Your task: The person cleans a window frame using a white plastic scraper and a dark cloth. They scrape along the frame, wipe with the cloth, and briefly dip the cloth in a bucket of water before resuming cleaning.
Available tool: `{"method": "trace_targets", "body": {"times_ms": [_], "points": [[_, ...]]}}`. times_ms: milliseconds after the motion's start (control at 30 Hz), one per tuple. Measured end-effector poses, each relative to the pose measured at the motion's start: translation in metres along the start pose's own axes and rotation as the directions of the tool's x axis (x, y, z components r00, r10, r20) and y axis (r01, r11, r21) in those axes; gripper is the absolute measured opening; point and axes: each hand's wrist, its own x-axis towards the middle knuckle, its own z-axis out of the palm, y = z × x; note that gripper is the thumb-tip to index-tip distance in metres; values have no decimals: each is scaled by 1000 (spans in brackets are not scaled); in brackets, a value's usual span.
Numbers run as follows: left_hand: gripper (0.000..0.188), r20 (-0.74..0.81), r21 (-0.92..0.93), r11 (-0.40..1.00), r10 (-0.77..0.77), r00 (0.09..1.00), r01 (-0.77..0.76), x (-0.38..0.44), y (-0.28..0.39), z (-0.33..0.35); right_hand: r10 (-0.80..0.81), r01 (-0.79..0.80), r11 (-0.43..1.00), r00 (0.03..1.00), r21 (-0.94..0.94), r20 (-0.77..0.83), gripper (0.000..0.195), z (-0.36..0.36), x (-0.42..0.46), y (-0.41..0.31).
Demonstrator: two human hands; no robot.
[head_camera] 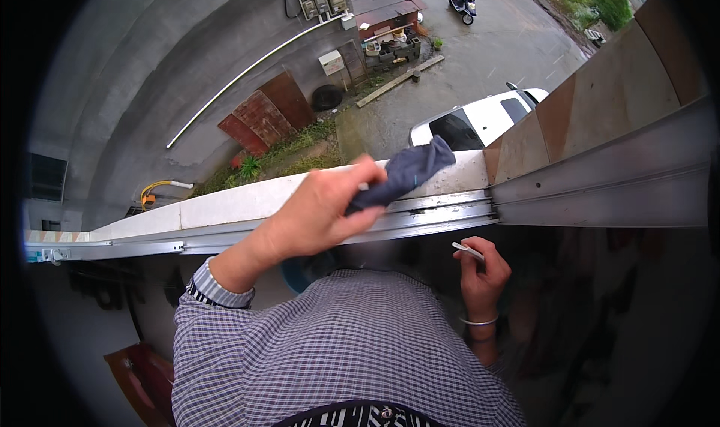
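Observation:
A dark blue cloth (413,171) is gripped in my left hand (323,202), bunched up over the aluminium window track (439,207). Beyond the track runs a white outer sill (236,205), and the cloth's far end hangs above it. My right hand (486,272) is lower right, inside the window, with a thin pale stick-like tool (468,251) between thumb and fingers. Its tip points left, and it does not touch the track. A metal bangle sits on that wrist. Dark specks lie in the track near its right corner.
The window's metal side frame (602,188) rises at the right. A blue basin (292,275) is partly hidden behind my left forearm. Far below outside are a white car (484,120), a scooter (462,2) and rusty sheets (264,117) against a grey wall.

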Motion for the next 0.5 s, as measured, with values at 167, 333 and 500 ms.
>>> {"method": "trace_targets", "body": {"times_ms": [167, 333, 500], "points": [[49, 388, 414, 908, -109, 915, -67, -23, -38, 58, 66, -65, 997, 998, -32, 15, 9, -6, -4, 2], [56, 198, 268, 960, 24, 980, -77, 4, -15, 94, 29, -29, 998, 1000, -59, -2, 10, -8, -3, 4], [64, 144, 193, 980, -65, 987, 36, 3, -4, 129, 43, -44, 997, 999, -57, -18, 11, -15, -3, 11]]}}
